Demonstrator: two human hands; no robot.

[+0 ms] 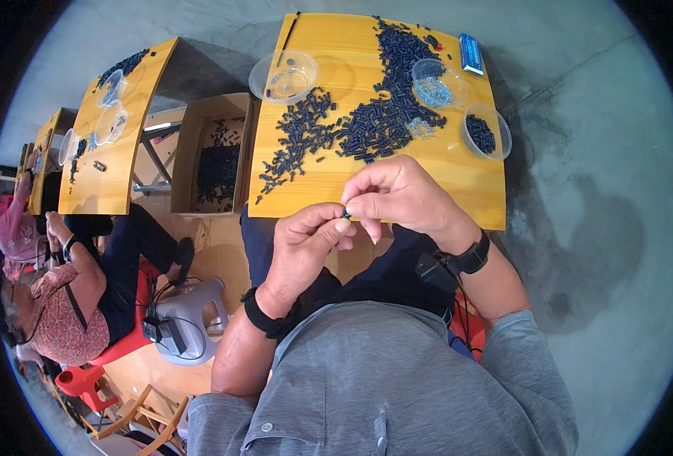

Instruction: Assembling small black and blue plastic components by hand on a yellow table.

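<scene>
Where the two hands meet just below the near edge of the wooden table [458,190], a small black part [346,213] is pinched between them, most of it hidden by the fingertips so that its shape cannot be made out. The left hand [304,242] curls its thumb and forefinger tightly onto the part from below; the right hand [397,194] closes thumb and forefinger on it from above, its remaining fingers folded narrowly beneath. Each wrist bears a black band, and a thin cable runs from the right one. On the table, a loose heap of small dark cylindrical pieces [367,121] spreads across the middle, individual pieces too small to distinguish. An empty clear bowl [283,76] stands at the far left, a second clear bowl [437,83] holding tiny pale items of uncertain kind sits at the heap's right edge, and a third bowl [487,131] with dark pieces stands near the right edge. A blue box [471,53] lies at the far right corner. A cardboard carton [213,156] of dark pieces stands beside the table on the left. Another seated person [78,296] appears at the left, partly cut off by the picture's rim.
</scene>
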